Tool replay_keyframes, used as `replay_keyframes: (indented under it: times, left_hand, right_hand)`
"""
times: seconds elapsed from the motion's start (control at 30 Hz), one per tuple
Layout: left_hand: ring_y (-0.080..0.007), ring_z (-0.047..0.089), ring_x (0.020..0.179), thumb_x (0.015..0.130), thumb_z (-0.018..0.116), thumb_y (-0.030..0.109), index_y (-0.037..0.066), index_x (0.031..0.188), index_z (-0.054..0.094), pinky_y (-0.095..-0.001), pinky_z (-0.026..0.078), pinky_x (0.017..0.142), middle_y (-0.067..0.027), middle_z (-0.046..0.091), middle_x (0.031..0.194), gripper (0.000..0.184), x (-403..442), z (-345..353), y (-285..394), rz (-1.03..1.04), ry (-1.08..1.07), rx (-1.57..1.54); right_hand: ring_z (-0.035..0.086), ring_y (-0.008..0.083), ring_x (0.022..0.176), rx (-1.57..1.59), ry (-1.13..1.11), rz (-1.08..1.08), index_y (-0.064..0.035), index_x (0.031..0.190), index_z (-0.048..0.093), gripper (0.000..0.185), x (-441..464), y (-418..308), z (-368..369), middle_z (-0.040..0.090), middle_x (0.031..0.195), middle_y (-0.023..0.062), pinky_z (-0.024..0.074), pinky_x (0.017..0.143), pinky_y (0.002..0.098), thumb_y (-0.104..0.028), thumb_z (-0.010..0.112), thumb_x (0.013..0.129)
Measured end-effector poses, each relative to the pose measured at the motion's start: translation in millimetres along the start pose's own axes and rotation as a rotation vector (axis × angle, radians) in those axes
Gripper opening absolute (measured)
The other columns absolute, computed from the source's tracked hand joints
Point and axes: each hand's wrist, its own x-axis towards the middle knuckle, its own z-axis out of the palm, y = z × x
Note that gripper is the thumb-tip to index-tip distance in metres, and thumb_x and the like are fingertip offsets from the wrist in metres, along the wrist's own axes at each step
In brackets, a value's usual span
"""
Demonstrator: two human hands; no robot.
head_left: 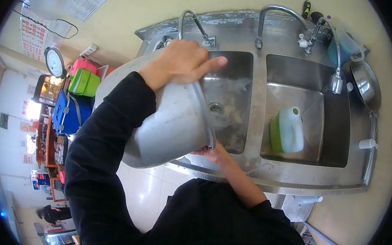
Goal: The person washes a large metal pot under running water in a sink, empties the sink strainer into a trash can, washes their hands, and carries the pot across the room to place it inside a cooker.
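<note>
A large grey tub (173,121) is tipped on its side, its mouth facing the left sink basin (240,102). My left hand (184,63) grips the far part of its rim, thumb stretched out over the sink. On the near side, my right hand (211,153) holds the rim from below, with its fingers partly hidden. Cloudy water is spread over the bottom of that basin, around the drain (215,108). The inside of the tub is out of sight.
In the right basin (270,82) lies a jug (287,130) of green liquid. Curved faucets (283,9) and a spray hose (336,81) rise behind. A metal bowl (366,83) leans at the right. Blue box (71,112) and green container (84,82) stand left. Another person (55,213) is far off.
</note>
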Motion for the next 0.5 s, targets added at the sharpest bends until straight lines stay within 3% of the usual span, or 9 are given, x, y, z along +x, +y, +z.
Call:
replay_keyframes:
  times: [0.13, 0.3, 0.43, 0.5]
  left_hand:
    - [-0.0424, 0.052, 0.06, 0.094, 0.033, 0.051, 0.003, 0.058, 0.058, -0.0501, 0.039, 0.059, -0.0218, 0.052, 0.058, 0.065, 1.0, -0.9, 0.2, 0.014, 0.0, -0.017]
    - [-0.0396, 0.054, 0.059, 0.093, 0.035, 0.051, 0.006, 0.058, 0.059, -0.0468, 0.041, 0.056, -0.02, 0.053, 0.058, 0.061, -34.3, -3.8, -28.7, 0.037, 0.145, 0.001]
    - [-0.0386, 0.043, 0.051, 0.09, 0.033, 0.051, 0.006, 0.06, 0.048, -0.045, 0.035, 0.051, -0.0166, 0.048, 0.057, 0.057, -92.5, -7.2, -43.5, 0.068, 0.504, -0.059]
    - [-0.0354, 0.039, 0.047, 0.09, 0.026, 0.059, 0.006, 0.057, 0.041, -0.042, 0.031, 0.049, -0.0135, 0.042, 0.054, 0.064, -115.1, -5.5, -55.4, -0.014, 0.415, -0.143]
  right_hand:
    - [0.065, 0.031, 0.093, 0.033, -0.008, 0.009, 0.0009, 0.116, 0.054, 0.046, 6.1, -0.2, -6.4, 0.063, 0.105, 0.0187, 0.0531, 0.085, 0.0508, -0.038, 0.052, 0.091]
    - [0.064, 0.0319, 0.094, -0.106, 0.162, 0.026, 0.0013, 0.125, 0.041, 0.044, 4.4, -28.9, 5.5, 0.056, 0.112, 0.0186, 0.0582, 0.073, 0.0461, -0.019, 0.053, 0.087]
    - [0.063, 0.0292, 0.087, -0.314, 0.226, -0.071, -0.0035, 0.129, 0.03, 0.053, -1.5, -60.5, 32.7, 0.05, 0.112, 0.0162, 0.0603, 0.062, 0.0402, -0.008, 0.052, 0.081]
    - [0.063, 0.0273, 0.084, -0.503, 0.237, -0.093, -0.0053, 0.13, 0.03, 0.056, 9.6, -74.6, 30.0, 0.051, 0.109, 0.016, 0.0602, 0.062, 0.0402, -0.01, 0.053, 0.08]
